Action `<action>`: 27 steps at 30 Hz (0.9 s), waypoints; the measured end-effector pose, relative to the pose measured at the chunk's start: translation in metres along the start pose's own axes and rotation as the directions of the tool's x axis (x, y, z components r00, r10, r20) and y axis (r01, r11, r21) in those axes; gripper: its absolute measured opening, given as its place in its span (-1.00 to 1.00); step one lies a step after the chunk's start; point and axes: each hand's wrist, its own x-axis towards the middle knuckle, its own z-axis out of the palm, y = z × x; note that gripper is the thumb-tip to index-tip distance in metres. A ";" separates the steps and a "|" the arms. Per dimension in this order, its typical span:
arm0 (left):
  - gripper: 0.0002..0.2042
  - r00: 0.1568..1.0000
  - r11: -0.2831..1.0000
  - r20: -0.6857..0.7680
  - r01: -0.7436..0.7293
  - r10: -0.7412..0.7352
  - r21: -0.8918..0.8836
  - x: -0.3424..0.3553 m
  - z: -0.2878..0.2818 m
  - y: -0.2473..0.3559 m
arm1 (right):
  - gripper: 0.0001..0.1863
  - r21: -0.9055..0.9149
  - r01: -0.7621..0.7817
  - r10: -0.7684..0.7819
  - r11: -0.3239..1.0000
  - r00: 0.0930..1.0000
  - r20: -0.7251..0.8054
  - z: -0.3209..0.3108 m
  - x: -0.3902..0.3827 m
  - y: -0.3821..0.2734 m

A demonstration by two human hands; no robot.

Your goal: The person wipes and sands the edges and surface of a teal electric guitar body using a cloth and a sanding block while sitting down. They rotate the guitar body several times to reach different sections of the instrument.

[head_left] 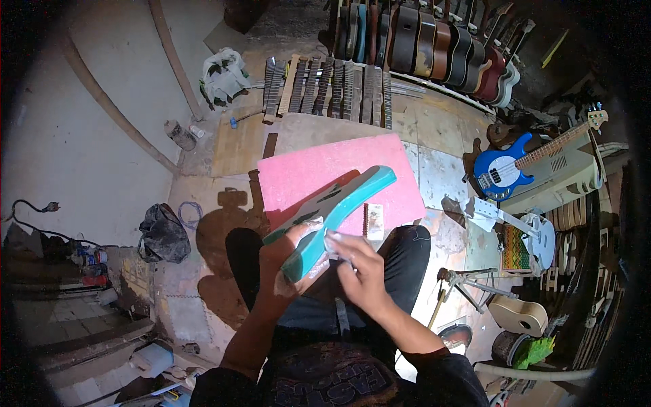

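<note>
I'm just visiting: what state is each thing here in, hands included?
Guitar body: held up, tilted
Left hand: gripping it
Right hand: fingers bent against its teal edge; grip unclear
Pink board: lying beneath it
Blue bass: neck attached
Power plug: unplugged
Racked guitars: standing in a row
Fretted necks: laid side by side

— Reaching in with both arms?
— Yes, entering from the lower edge with left forearm (247, 346) and right forearm (410, 332), bare below dark sleeves (445, 380).
— And with the left hand (279, 263)?
— Curling in a hold, with thumb (298, 234) stretched forward, whitened in places.
— And with the right hand (361, 273)?
— Angling inward toward the left one, with fingers (350, 251) bent and tips close beside the left thumb.
</note>
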 end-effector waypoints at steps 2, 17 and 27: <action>-0.48 0.999 0.995 0.009 -0.042 0.041 0.085 0.003 0.000 0.009 | -0.40 -0.125 0.005 -0.012 0.992 0.999 -0.052 0.002 0.004 0.026; -0.50 0.996 0.996 0.090 0.002 -0.011 0.091 0.015 0.006 0.028 | -0.35 -0.430 -0.051 -0.009 0.901 0.990 -0.137 -0.009 0.015 0.076; -0.48 0.989 0.997 0.125 0.072 -0.075 0.022 0.007 0.010 0.033 | -0.26 -0.514 -0.141 -0.016 0.846 0.957 -0.289 -0.025 0.022 0.105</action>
